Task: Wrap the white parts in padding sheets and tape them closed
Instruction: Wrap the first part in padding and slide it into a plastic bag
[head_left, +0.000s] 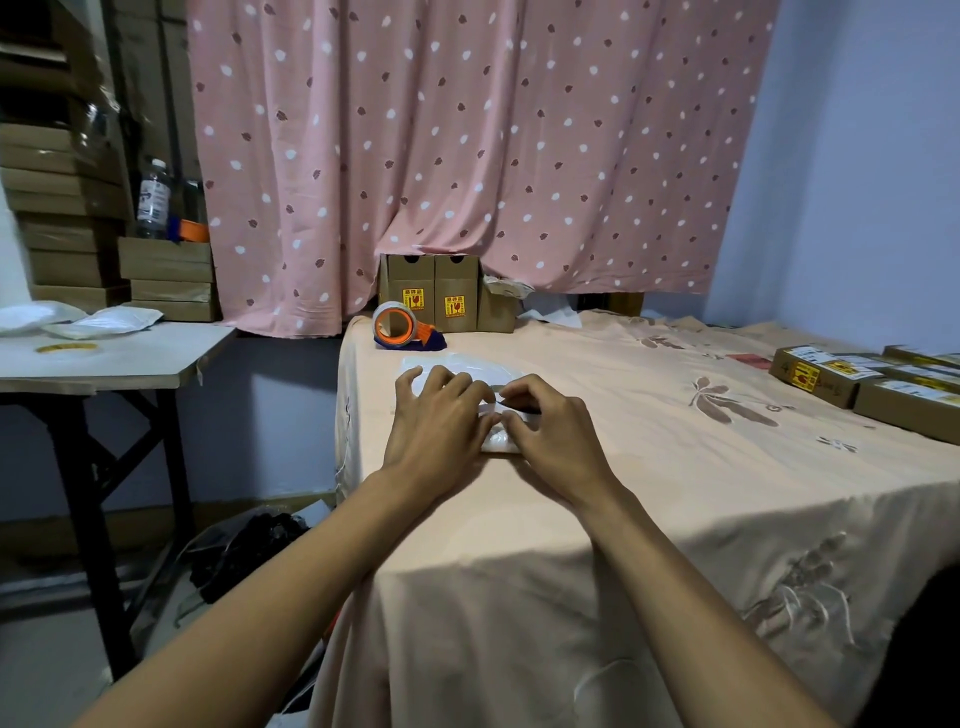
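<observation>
Bundle: white foam-padded bundle (457, 366) lies on the peach cloth-covered surface (649, 467), under your hands.
Left hand (436, 410): fingers straight, pressing it flat; keep pressing.
Right hand (545, 421): fingers seemingly pinch the flap (506, 399); pull it snug.
Tape: orange tape dispenser (397, 326) waits just beyond.

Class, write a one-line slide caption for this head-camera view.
Left hand presses the white padding sheet while the right hand pinches its fold, tape dispenser beyond on the cloth-covered table.

Left hand (434, 415), right hand (553, 423) hide most of padding sheet (462, 366); white part maybe inside, I can't tell. Boxes (883, 387) clipped right.
</observation>
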